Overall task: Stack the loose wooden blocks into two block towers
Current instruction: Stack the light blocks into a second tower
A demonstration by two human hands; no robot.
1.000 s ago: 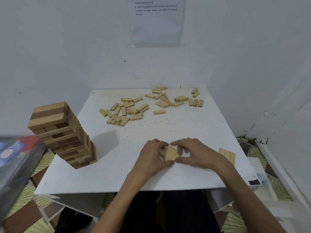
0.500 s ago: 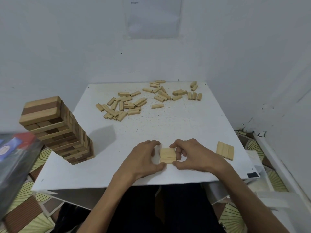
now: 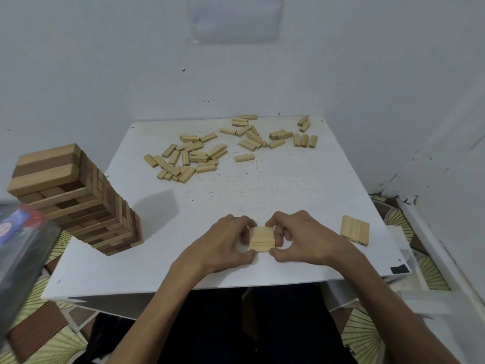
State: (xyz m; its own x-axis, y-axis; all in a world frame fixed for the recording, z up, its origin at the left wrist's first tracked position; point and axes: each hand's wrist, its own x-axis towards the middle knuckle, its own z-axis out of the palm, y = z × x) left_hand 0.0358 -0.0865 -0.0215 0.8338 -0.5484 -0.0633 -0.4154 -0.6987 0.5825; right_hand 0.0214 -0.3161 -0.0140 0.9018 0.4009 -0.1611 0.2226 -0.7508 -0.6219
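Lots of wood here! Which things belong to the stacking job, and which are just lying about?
In the job: block layer pinched between left hand and right hand; loose blocks; spare row of three; tall tower.

Lying about: blurred dark packet; wall sheet; patterned floor mat.

Loose blocks (image 3: 199, 156) at far side: pale bare wood, matt, smooth faces. Block layer (image 3: 261, 238) pinched betw. my left hand (image 3: 220, 245) & right hand (image 3: 307, 240): same light wood, faint grain. Tower (image 3: 76, 198) mixes pale & dark-brown wood, also matt. Surface (image 3: 262, 195): white board, matt, speckled w/ small dark flecks. Wall (image 3: 105, 61): white paint, matt, a few scuffs. Sheet on wall (image 3: 236, 19) has a slight gloss. Packet (image 3: 21, 248) at left edge: shiny plastic, blurred.
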